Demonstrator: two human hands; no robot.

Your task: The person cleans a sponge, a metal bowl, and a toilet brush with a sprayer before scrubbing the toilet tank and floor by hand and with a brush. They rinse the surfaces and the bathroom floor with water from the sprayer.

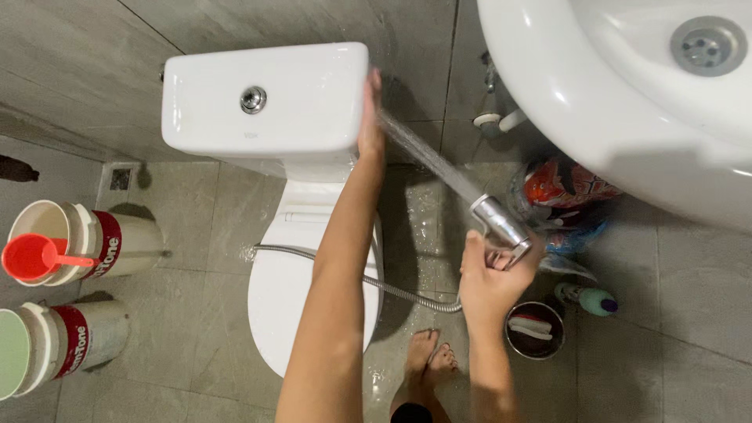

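My left hand (pixel 370 117) presses flat against the right side of the white toilet tank (pixel 266 98), fingers together. My right hand (pixel 489 274) grips a chrome hand sprayer (pixel 501 223) and squeezes its trigger. A jet of water (pixel 427 153) shoots from the sprayer up to the tank's side by my left hand. The sprayer's metal hose (pixel 392 288) trails left across the closed toilet lid (pixel 301 290).
A white washbasin (pixel 627 102) overhangs the upper right. Below it lie a colourful plastic bag (pixel 564 192), a bottle (pixel 591 299) and a small round tin (pixel 534 329). Two buckets (pixel 78 243) with a red scoop (pixel 31 257) stand at the left. My feet (pixel 429 360) rest on wet tiles.
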